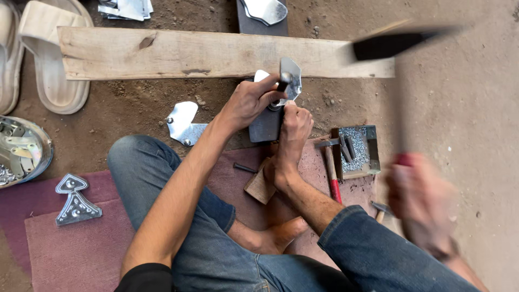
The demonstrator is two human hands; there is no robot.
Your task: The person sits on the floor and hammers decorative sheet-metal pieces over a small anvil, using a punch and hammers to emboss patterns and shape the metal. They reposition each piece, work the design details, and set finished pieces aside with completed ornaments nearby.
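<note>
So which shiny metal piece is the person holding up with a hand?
The flat silver metal plate by the long wooden plank. The left hand holds it upright on the dark block; the other cut plates lie flat on the ground and the mat.

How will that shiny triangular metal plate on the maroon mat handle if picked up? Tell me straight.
The shiny triangular metal plate is probably stiff: it lies flat with crisp edges. Likely light for its size, being thin sheet with cut-outs. Flat on the maroon mat, it should not roll, though its polished face may be slippery.
</note>
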